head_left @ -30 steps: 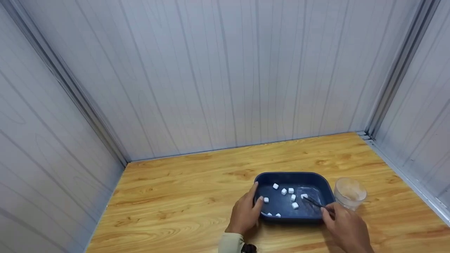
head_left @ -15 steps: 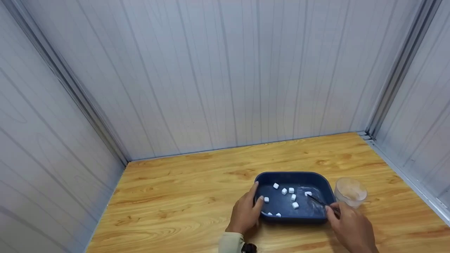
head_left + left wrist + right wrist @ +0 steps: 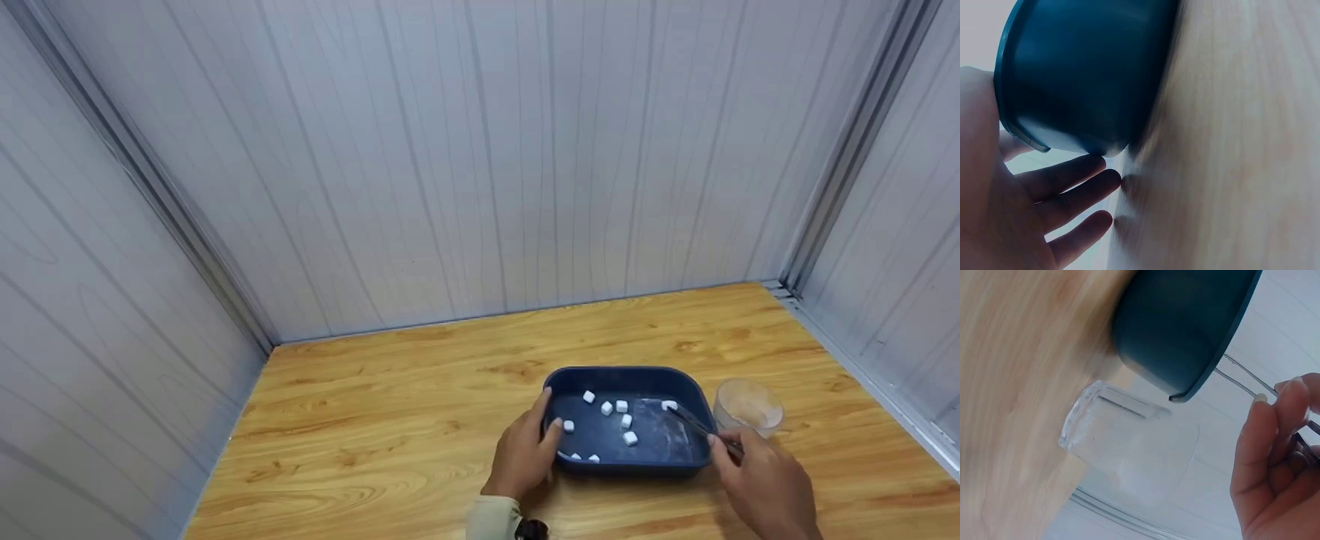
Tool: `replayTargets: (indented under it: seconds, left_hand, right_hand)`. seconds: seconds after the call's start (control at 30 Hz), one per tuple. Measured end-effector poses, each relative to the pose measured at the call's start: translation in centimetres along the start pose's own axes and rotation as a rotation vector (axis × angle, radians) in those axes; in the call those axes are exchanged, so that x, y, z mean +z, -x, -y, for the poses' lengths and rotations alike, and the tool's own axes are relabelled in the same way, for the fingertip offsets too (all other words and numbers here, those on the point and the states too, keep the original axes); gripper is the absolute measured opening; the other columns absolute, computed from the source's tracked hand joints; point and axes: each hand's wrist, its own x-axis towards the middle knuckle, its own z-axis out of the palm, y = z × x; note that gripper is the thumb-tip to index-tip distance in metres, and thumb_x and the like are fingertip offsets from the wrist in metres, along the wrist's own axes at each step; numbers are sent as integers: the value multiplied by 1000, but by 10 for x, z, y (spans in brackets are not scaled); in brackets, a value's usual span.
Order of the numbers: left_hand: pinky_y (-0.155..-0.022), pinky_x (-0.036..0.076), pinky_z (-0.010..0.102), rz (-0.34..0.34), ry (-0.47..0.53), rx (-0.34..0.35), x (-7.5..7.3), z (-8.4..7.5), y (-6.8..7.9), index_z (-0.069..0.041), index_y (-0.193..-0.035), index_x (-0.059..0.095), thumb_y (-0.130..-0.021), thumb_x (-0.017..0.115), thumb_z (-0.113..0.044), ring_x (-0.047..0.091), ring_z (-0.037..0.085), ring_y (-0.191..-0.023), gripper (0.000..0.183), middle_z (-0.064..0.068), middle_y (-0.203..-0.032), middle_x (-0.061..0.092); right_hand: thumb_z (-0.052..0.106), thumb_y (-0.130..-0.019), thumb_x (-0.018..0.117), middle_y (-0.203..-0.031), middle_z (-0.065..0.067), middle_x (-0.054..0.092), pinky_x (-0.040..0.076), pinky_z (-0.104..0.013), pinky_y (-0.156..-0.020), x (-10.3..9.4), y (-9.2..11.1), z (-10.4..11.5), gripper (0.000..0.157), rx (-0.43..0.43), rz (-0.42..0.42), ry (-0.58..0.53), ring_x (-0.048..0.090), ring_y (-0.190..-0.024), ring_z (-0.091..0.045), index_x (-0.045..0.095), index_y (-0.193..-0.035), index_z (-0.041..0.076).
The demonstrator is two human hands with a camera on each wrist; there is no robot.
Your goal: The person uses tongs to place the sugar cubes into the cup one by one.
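In the head view a dark blue rectangular dish (image 3: pixel 630 470) stands on the table with several small white cubes inside. My left hand (image 3: pixel 523 459) holds its left end, thumb over the rim; in the left wrist view the other fingers (image 3: pixel 1081 199) extend outside the wall. My right hand (image 3: pixel 766 480) pinches metal tweezers (image 3: pixel 691 421), whose tips are at a white cube (image 3: pixel 669 405) in the right part of the dish. Whether that cube is lifted off the bottom, I cannot tell. Both tweezer arms (image 3: pixel 1248 373) reach over the rim in the right wrist view.
A clear glass (image 3: pixel 748 409) stands just right of the dish, close to my right hand. Wood-patterned table (image 3: pixel 375 427) extends to the left and behind. Pale panel walls (image 3: pixel 480 165) enclose the table at the back and both sides.
My right hand and the tweezers have moved right and slightly away from me, and the cube at the tips has shifted with them towards the dish's right end. My left hand keeps its place.
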Motion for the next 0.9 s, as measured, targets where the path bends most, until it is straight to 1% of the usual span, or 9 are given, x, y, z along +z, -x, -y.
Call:
replayTargets:
  seconds: [0.27,0.4,0.57,0.77,0.9]
  left_hand:
    - [-96,40,39,-2,3,-11,0,0,0,-27,-143,36,-95,49,-37,49,16,-118,51,0,-132,52]
    - [-96,40,39,2,5,-11,0,0,0,-27,-144,36,-95,48,-37,49,15,-118,51,-1,-132,52]
    - [-96,40,40,5,-4,-10,0,0,0,-29,-144,35,-95,47,-38,49,17,-118,51,-1,-132,52]
    - [-97,39,38,15,-4,-25,0,-1,0,-30,-144,34,-95,47,-39,48,15,-119,52,-3,-133,50]
    - [-97,39,39,9,-3,-19,0,-1,0,-29,-144,35,-95,48,-38,48,16,-119,51,-2,-133,51]
  right_hand:
    - [22,-84,65,-79,-12,67,43,-51,-58,-6,-1,-2,19,17,-9,20,62,-70,-36,64,-90,4]
    - [21,-83,65,-79,-12,67,43,-50,-58,-8,-1,-2,18,21,-47,20,62,-70,-36,65,-89,4]
    - [22,-84,65,-75,-10,67,40,-49,-52,-13,-2,-4,19,7,-85,-9,61,-65,-37,66,-89,5]
    - [23,-84,65,-70,-6,65,37,-40,-48,-16,-5,-6,22,37,-68,4,56,-56,-23,66,-91,2]
    - [22,-83,66,-70,-7,65,37,-41,-48,-17,-5,-7,22,41,-79,5,55,-55,-23,66,-90,1]
